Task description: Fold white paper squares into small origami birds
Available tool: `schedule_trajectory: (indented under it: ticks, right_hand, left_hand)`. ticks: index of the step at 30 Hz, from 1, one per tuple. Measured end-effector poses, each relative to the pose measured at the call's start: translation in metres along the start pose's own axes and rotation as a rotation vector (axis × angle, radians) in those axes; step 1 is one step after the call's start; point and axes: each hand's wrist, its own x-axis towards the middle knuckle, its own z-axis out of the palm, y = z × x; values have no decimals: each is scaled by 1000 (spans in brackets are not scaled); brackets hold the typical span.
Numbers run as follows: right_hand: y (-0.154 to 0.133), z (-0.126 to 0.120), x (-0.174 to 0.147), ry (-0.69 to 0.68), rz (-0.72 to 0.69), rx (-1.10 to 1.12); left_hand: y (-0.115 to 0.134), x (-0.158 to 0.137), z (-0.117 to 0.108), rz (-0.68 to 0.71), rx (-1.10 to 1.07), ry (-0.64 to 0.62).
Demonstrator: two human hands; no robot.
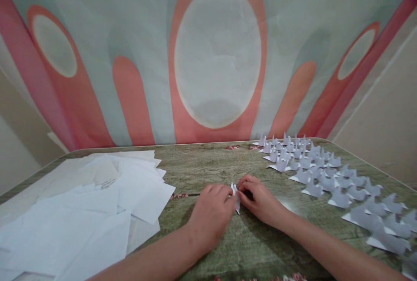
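Between my two hands, near the middle of the wooden table [208,159], stands a small folded white paper bird [237,205], narrow and pointed at top and bottom. My left hand [213,211] pinches it from the left, its fingers closed and partly blurred. From the right, my right hand [259,198] grips its other side between thumb and curled fingers. Much of the paper is covered by the fingertips, so its full shape cannot be made out.
A wide, overlapping pile of white paper sheets [78,220] covers the table's left side. Rows of several finished white paper birds [339,196] stand along the right side. Behind the table's far edge hangs a printed backdrop [216,55] with coral and grey arches.
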Motion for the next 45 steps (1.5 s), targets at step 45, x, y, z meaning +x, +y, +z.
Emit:
schedule_trajectory:
  ticks: [45]
  right_hand:
    - [5,-11,1,-16,50,83]
  left_hand:
    - [11,-8,18,-1,66,-14]
